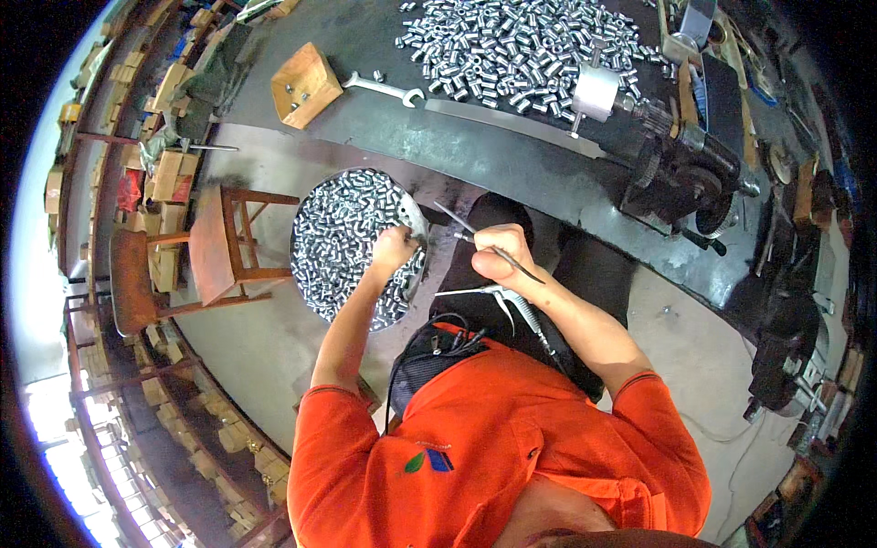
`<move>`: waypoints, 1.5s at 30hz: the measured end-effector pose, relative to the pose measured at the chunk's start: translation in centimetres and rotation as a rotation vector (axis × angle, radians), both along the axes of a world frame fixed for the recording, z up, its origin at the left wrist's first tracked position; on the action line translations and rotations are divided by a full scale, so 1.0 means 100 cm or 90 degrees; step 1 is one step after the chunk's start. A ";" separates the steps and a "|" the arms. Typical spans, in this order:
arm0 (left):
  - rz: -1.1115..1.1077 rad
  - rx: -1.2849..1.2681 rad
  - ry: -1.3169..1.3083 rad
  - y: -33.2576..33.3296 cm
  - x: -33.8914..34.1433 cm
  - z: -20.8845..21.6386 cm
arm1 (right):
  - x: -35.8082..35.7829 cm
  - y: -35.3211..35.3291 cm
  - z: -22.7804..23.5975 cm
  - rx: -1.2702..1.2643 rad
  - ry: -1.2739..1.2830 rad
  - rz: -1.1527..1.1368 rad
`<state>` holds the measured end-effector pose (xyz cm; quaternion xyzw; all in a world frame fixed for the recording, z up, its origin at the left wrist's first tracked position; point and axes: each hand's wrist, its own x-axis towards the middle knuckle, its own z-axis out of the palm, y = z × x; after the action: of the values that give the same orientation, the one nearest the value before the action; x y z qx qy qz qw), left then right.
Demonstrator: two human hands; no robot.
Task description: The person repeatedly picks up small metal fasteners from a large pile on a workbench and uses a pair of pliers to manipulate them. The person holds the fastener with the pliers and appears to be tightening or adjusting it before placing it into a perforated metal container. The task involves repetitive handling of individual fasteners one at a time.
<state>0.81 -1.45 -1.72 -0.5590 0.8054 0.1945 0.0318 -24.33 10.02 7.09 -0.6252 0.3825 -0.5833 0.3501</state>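
Note:
A round metal pan point(311, 196) full of small shiny metal cylinders sits below the bench edge, left of my lap. My left hand point(394, 247) is closed over the pan's right side, among the cylinders; what it grips is hidden. My right hand point(501, 253) holds a slim metal air-blow gun point(475, 239) with a thin nozzle pointing up-left toward the pan. Its hose runs down along my forearm.
A dark workbench point(493, 151) carries a large heap of the same cylinders point(521, 46), a spanner point(384, 89), a wooden block point(306, 84) and a small machine point(676, 160) at right. A wooden stool point(219, 247) stands left of the pan. Wooden blocks line the left wall.

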 end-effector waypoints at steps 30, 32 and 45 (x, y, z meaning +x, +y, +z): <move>0.333 0.505 0.775 0.013 -0.033 0.070 | 0.002 0.001 -0.008 0.053 0.022 -0.005; 0.338 0.611 0.891 0.029 -0.037 0.082 | 0.006 0.001 -0.007 0.031 0.014 -0.008; 0.152 0.554 0.775 0.047 -0.062 0.104 | 0.008 0.001 -0.003 0.013 -0.032 0.009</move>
<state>-5.38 3.22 8.70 -0.3732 0.4654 0.7712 -0.2223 -23.49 10.15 6.78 -0.6095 0.3753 -0.5922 0.3700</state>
